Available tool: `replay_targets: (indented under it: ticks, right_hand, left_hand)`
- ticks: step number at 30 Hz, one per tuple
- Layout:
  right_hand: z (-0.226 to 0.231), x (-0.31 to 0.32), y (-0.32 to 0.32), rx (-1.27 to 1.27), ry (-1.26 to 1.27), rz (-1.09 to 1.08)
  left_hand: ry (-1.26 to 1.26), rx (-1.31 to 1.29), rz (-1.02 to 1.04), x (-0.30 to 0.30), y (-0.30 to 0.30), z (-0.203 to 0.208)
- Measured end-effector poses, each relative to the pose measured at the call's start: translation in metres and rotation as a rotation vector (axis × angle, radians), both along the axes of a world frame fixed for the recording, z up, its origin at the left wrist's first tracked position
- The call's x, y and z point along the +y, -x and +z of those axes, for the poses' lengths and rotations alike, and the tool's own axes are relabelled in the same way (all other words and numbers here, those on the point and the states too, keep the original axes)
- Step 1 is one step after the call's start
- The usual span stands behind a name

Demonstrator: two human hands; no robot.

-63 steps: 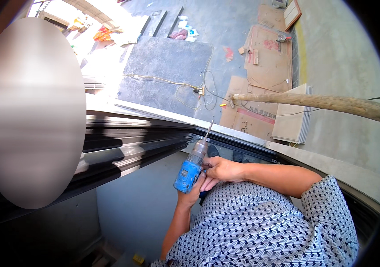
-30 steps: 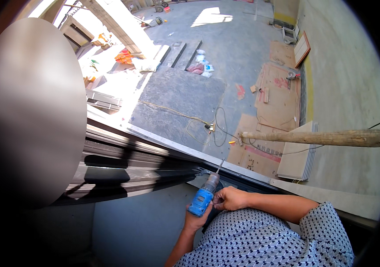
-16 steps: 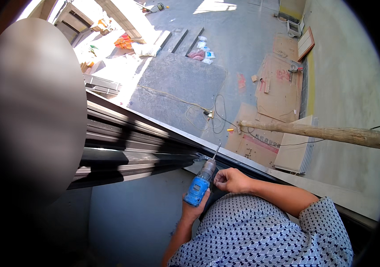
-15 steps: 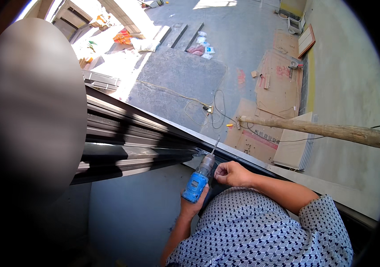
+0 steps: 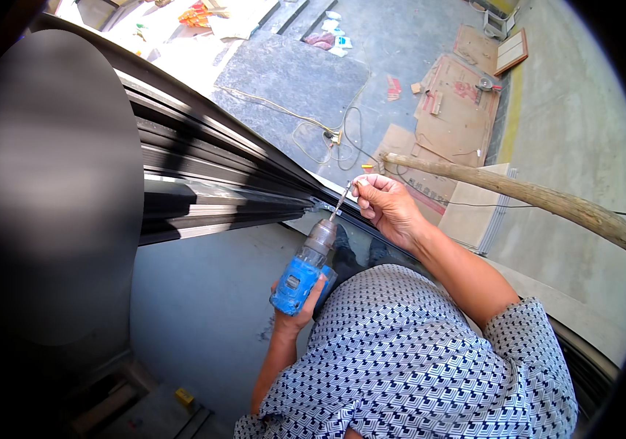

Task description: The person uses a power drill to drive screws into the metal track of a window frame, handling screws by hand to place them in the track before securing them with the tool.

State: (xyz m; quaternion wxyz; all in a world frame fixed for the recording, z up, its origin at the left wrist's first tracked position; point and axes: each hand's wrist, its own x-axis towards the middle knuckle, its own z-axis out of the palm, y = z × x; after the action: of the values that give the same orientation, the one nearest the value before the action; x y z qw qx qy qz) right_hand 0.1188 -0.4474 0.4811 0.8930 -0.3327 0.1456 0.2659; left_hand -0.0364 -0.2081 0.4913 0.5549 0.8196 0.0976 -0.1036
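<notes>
A blue cordless drill point(image 5: 297, 284) is held in my left hand point(image 5: 300, 316), its fingers wrapped round the body. Its chuck carries a long thin bit point(image 5: 341, 201) that points up and away from me. At the bit's tip, my right hand point(image 5: 393, 211) is closed in a pinch of thumb and finger. Whatever small thing lies in that pinch is too small to make out. Just left of the bit, a small metal bracket point(image 5: 318, 205) sits at the end of the dark metal frame profiles point(image 5: 214, 150).
A wooden pole point(image 5: 511, 186) slants across on the right. Beyond the frame, the floor below holds cardboard sheets point(image 5: 456, 110), a power strip point(image 5: 333, 137) with cables, several bags point(image 5: 331, 36) and stacked boards point(image 5: 478, 212). A large smooth shape, blurred, fills the left side.
My right hand has risen from beside the chuck to the bit's tip. The drill has shifted slightly left in the picture, and the view has tilted a little.
</notes>
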Motion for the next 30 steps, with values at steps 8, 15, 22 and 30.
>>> replay_targets:
  ticks: [8,15,22,30]
  right_hand:
    - [0.005,0.002,-0.003,0.007,0.029,0.053]
    - [0.006,0.002,-0.004,-0.002,0.041,0.101]
    - [0.011,0.007,-0.01,-0.038,0.137,0.163]
    - [0.04,0.021,-0.02,-0.145,0.226,0.261]
  left_hand:
    - [0.022,-0.173,0.081,-0.006,0.003,-0.006]
    - [0.001,-0.164,0.079,-0.001,0.008,-0.007]
    - [-0.02,-0.227,0.08,0.001,0.01,-0.011]
    - [-0.004,-0.282,0.126,0.012,0.014,-0.006]
